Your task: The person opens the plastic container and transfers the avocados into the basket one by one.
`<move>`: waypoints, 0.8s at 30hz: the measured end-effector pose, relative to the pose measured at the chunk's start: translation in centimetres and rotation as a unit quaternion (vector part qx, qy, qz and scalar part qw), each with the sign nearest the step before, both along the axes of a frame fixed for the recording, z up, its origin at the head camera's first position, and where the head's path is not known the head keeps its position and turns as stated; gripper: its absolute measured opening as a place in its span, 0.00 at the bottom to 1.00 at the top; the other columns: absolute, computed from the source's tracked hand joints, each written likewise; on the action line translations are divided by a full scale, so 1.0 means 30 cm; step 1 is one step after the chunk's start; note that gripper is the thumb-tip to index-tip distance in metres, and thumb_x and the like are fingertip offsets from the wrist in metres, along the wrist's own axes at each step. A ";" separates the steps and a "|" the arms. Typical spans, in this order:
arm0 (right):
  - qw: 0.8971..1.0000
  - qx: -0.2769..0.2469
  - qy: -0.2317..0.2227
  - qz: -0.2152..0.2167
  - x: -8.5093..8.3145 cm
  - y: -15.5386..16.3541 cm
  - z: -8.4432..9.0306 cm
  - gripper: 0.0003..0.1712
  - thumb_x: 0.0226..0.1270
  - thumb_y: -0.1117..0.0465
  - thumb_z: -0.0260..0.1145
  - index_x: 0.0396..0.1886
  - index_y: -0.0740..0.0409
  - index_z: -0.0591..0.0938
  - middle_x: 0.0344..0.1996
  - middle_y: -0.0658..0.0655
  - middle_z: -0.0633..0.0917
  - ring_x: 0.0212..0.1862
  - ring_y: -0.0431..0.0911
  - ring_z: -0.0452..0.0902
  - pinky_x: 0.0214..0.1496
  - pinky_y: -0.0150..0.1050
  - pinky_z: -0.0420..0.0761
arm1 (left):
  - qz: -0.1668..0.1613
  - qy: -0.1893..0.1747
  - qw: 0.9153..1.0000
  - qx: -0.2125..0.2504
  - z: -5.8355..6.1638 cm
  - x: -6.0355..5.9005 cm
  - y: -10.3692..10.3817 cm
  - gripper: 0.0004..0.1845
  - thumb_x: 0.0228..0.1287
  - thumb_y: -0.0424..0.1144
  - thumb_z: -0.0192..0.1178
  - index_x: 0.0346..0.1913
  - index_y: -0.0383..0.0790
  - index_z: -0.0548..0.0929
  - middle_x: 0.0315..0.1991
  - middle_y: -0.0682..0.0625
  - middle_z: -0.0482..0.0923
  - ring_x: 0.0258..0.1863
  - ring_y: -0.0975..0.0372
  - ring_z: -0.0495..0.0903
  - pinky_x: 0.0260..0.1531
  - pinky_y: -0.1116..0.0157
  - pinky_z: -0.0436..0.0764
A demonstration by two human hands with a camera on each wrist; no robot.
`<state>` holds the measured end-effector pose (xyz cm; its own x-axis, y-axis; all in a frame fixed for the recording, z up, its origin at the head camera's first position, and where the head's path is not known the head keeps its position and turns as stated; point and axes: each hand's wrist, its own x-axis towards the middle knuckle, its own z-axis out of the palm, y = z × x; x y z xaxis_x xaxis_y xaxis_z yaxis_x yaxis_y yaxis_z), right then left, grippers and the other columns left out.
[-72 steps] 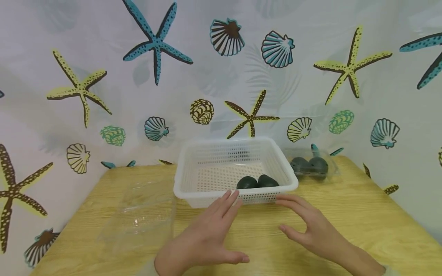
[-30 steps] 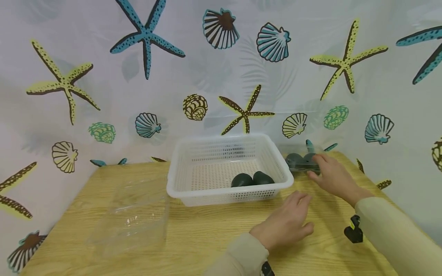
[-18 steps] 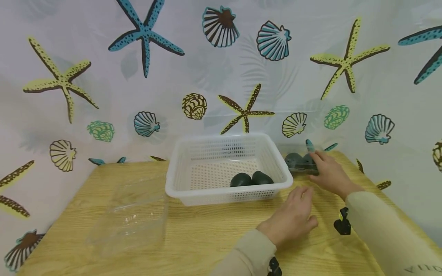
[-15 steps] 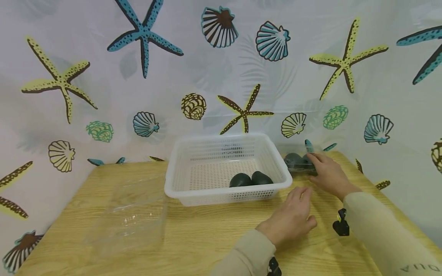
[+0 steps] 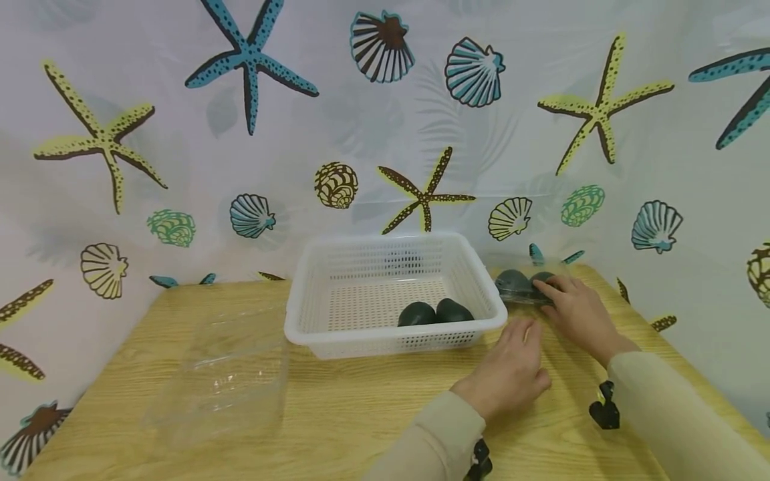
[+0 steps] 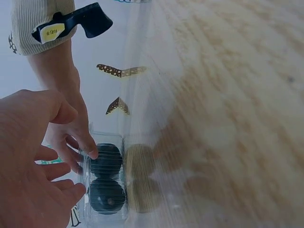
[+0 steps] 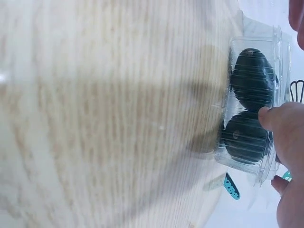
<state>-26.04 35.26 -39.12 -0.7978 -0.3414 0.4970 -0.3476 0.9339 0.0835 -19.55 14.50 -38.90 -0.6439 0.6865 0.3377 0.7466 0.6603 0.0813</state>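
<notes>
At the right rear of the table, a clear plastic clamshell box (image 5: 522, 294) contains two dark green avocados (image 7: 251, 78). My right hand (image 5: 579, 314) grips the box at its right end; the right wrist view has the thumb on the near side and the other fingers partly hidden by the rim. Closer to me, my left hand (image 5: 508, 371) hovers over the table, fingers loosely bent and holding nothing. In the left wrist view that hand (image 6: 33, 156) appears in front of the box, apart from it as far as I can tell. A white plastic basket (image 5: 394, 339) stands left of the box.
Two more dark green avocados (image 5: 417, 314) lie in the basket's front right corner. An opened clear plastic container (image 5: 225, 381) lies on the wooden table (image 5: 349, 407) at the left. A curtain (image 5: 385, 120) printed with starfish and shells hangs behind.
Both hands went from in front of the basket to the right. The right hand reached the clamshell box and took hold; lately it drew slightly nearer with the box. The left hand followed partway.
</notes>
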 end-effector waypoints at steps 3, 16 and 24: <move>1.000 0.006 0.015 0.006 0.018 0.006 -0.006 0.28 0.57 0.66 0.73 0.60 0.65 0.80 0.51 0.72 0.81 0.50 0.68 0.78 0.49 0.65 0.78 | 0.013 -0.005 1.000 -0.021 0.004 -0.007 0.018 0.36 0.69 0.47 0.56 0.74 0.36 0.59 0.72 0.45 0.63 0.75 0.56 0.61 0.76 0.66 0.57; 0.999 0.048 0.020 0.012 0.125 0.002 0.009 0.29 0.54 0.64 0.75 0.59 0.63 0.81 0.51 0.69 0.82 0.51 0.66 0.79 0.44 0.65 0.79 | 0.064 0.054 0.992 -0.098 -0.008 -0.003 0.043 0.40 0.68 0.57 0.58 0.76 0.41 0.59 0.76 0.48 0.58 0.78 0.57 0.54 0.77 0.65 0.56; 0.998 0.060 0.012 0.016 0.189 -0.001 0.028 0.29 0.49 0.62 0.78 0.55 0.62 0.84 0.48 0.67 0.83 0.47 0.64 0.80 0.40 0.63 0.80 | 0.084 0.075 0.987 -0.114 -0.014 0.001 0.044 0.36 0.70 0.54 0.57 0.75 0.43 0.62 0.76 0.49 0.61 0.77 0.58 0.57 0.75 0.66 0.60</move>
